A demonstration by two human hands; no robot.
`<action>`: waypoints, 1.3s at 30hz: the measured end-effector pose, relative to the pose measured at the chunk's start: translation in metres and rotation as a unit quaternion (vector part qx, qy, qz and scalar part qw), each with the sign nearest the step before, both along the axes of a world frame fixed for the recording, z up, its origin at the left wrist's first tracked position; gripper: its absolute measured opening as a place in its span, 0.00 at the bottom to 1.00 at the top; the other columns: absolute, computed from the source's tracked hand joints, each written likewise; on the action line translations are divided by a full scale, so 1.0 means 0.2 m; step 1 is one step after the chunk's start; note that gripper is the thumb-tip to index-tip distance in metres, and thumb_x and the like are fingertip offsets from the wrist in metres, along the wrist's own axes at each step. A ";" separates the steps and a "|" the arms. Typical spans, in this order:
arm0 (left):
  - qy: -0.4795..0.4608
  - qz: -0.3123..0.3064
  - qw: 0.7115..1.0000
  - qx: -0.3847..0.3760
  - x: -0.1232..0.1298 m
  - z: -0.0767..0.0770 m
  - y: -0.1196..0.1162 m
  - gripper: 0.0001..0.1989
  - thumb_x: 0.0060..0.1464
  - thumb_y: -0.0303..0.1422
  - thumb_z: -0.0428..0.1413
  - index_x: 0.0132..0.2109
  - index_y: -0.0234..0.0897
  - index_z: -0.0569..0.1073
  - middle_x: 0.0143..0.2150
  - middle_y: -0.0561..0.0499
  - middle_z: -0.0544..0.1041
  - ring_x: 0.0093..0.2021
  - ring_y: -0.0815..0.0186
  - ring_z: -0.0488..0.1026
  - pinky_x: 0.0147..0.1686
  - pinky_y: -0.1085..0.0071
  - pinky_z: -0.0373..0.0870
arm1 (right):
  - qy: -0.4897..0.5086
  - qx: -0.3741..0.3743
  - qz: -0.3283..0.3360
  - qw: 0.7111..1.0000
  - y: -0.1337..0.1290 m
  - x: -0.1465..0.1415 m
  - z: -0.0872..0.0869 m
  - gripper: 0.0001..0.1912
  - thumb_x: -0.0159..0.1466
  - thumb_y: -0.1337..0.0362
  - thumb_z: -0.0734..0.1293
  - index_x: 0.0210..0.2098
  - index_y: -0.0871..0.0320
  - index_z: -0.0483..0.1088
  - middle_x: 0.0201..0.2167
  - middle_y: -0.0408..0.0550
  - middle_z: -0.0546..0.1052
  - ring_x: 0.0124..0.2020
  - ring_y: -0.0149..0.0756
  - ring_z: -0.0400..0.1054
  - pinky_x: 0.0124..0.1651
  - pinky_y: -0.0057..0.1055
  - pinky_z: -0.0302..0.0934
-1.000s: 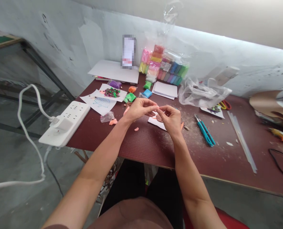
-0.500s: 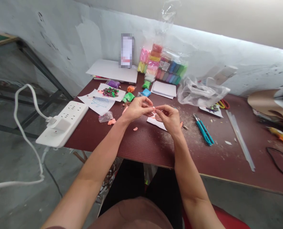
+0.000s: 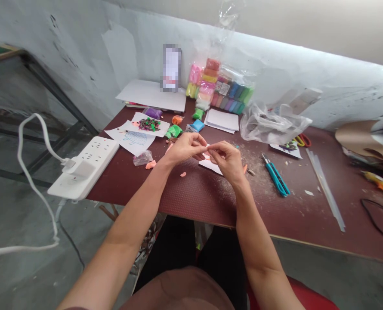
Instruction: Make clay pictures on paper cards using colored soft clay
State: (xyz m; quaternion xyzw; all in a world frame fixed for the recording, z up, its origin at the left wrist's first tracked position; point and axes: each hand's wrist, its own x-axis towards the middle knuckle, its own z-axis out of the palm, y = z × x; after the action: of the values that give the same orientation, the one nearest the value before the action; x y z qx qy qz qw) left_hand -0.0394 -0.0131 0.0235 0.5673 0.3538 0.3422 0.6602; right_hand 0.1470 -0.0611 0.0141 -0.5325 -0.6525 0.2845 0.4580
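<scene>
Over the table's front middle, my left hand [image 3: 189,148] and my right hand [image 3: 226,160] meet at the fingertips. Each has thumb and forefinger pinched together; whatever sits between them is too small and covered to make out. Beneath the right hand lies a white paper [image 3: 212,167] with pinkish-orange shapes on it, partly hidden by the fingers. A small flat pink clay piece [image 3: 183,174] rests on the table below my left wrist. Left of that wrist are a peach clay lump [image 3: 151,164] and a crumpled clear wrapper [image 3: 143,158].
Utility knives with teal handles [image 3: 277,178] lie right of my hands, near clear glue sticks [image 3: 327,191] and a yellow glue gun [image 3: 381,186]. Clay packs [image 3: 232,97] lean on the wall. A power strip [image 3: 84,168] sits at the left edge, a drawing [image 3: 135,142] beside it.
My right hand has shifted slightly up and left, its fingers closer to my left fingertips. The left hand has barely moved. Things on the table are unchanged.
</scene>
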 end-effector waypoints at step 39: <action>0.092 0.034 0.989 0.107 -0.01 0.05 -0.01 0.05 0.58 0.28 0.62 0.35 0.30 0.80 0.29 0.50 0.80 0.25 0.72 0.75 0.26 0.77 0.71 | 0.035 -0.111 -0.019 0.993 -0.01 0.00 0.01 0.30 0.59 0.34 0.73 0.34 0.58 0.75 0.30 0.49 0.79 0.27 0.31 0.68 0.29 0.28 0.63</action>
State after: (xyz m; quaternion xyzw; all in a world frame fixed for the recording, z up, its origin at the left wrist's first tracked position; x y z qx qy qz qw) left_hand -0.0412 -0.0143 0.0338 0.6511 0.3936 0.3466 0.5487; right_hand 0.1463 -0.0623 0.0155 -0.5824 -0.5901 0.3647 0.4238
